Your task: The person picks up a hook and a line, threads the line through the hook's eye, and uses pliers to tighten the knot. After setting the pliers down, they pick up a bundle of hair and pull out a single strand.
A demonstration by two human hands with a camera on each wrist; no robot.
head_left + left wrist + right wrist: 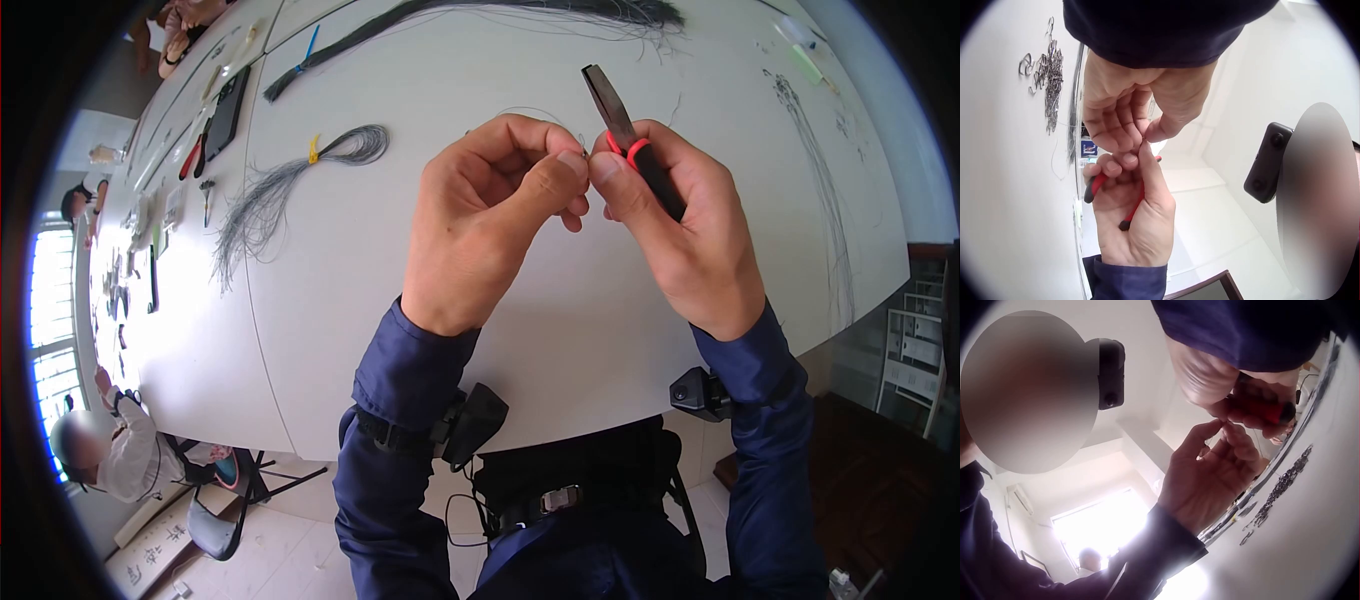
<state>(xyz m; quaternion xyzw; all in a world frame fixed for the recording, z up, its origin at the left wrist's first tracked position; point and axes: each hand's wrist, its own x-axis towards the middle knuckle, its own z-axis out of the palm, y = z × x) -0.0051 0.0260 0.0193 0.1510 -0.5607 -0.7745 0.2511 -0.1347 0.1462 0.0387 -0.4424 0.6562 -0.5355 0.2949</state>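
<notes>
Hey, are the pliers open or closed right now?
Closed, it seems: in the head view the pliers' tips meet as one dark wedge above the right hand.

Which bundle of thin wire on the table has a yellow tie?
The shorter, curled bundle nearer the left hand, its strands fanning out. The long bundle behind it carries a blue tie instead.

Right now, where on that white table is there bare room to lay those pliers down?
The widest bare stretch of the table lies under the left hand and right hand, between the yellow-tied wire bundle and the loose strands. The near edge is free too. The far left strip, with the tools, is crowded.
</notes>
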